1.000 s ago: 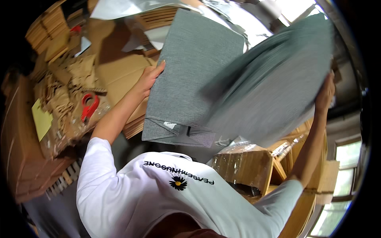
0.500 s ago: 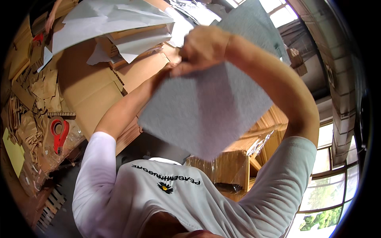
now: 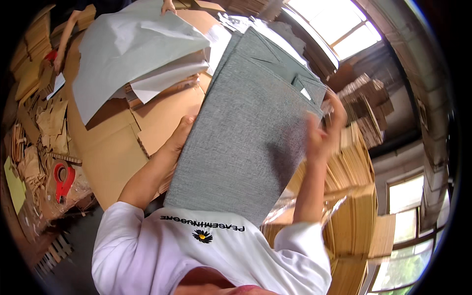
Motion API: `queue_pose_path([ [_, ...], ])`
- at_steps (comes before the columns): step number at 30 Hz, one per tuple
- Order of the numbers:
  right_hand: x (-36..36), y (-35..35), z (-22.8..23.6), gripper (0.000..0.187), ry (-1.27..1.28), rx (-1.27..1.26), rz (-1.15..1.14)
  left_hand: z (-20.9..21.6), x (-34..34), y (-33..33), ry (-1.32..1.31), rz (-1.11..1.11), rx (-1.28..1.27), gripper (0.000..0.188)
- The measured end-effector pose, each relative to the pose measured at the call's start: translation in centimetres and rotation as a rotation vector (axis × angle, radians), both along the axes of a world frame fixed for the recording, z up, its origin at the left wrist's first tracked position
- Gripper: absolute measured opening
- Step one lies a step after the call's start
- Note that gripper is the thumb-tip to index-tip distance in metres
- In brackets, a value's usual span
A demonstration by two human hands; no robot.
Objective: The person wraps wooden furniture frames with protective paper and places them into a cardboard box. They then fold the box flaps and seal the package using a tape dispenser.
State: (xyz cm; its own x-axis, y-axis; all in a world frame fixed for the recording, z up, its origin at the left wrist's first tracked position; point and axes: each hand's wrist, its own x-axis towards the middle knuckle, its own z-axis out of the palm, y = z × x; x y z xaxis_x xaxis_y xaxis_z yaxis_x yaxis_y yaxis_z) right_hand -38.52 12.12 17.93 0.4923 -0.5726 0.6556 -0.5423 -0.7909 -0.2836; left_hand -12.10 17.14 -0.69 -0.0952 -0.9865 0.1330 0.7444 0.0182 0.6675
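Observation:
A large, flat-folded grey fabric box (image 3: 241, 132) is held up before my chest, tilted, with folded flaps and a small white label at its upper end. My left hand (image 3: 182, 132) grips its left edge; the thumb shows, and the other fingers are hidden behind. At the right edge, near the upper corner, is my right hand (image 3: 324, 132), blurred, with thumb and fingers apart. Whether it touches the fabric I cannot tell.
Brown cardboard (image 3: 110, 162) lies to the left, with a grey-white sheet (image 3: 132, 44) over a stack. A co-worker's hands (image 3: 168, 7) are at the far side. A red tape dispenser (image 3: 64, 181) lies among cardboard scraps. Stacked cartons (image 3: 349, 221) stand at right.
The grey box has turned more upright and come closer to my chest, showing its folded flaps. My hands, close together near its top before, have moved apart to opposite edges.

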Motion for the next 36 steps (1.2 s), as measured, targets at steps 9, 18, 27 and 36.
queue_pose_path([
  [9,-11.6,-6.5,-13.7,0.072,-0.893,1.169,-0.022,8.1,-2.6,-7.3,-0.58,0.303,0.032,0.058],
  [18,-7.1,-13.8,-15.9,0.063,-0.7,1.275,0.176,5.9,-2.6,-2.6,-0.951,0.679,0.23,0.055],
  [27,9.1,-23.7,-6.8,0.039,-0.268,0.867,0.264,8.2,9.9,-9.1,-0.968,1.111,0.479,0.073],
  [36,36.4,-43.0,1.5,0.061,-0.17,0.614,0.499,18.3,33.1,-21.2,-0.912,1.193,0.444,0.084],
])
